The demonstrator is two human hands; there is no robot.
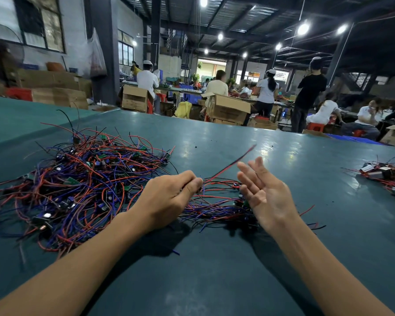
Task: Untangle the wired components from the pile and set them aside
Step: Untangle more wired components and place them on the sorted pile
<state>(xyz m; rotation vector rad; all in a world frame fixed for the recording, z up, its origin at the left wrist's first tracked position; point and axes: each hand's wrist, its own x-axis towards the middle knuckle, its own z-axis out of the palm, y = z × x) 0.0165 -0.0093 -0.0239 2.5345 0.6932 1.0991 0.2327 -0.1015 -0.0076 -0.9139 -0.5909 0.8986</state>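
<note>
Wired components: the main pile (78, 183) lies on the worktop (214, 270), left of centre. It is made of red, blue and black leads with small green boards, too knotted to count.

Three groupings in all:
- that pile
- a small bunch (214, 208) between the hands
- a cluster (385, 176) at the far right edge, well apart, probably the set-aside lot

Left hand (167, 197): fingers curled, thumb and forefinger pinching wires at the right fringe of the pile. One red lead (228, 166) rises from the pinch, up and rightward, blurred. Judged: the pinch anchors a piece while its lead is drawn free.

Right hand (262, 197): palm turned leftward, fingers straight and spread, holding nothing. It sits just beside the small bunch, likely placed to receive the lead.

Two hands, one lead lifted.
</note>
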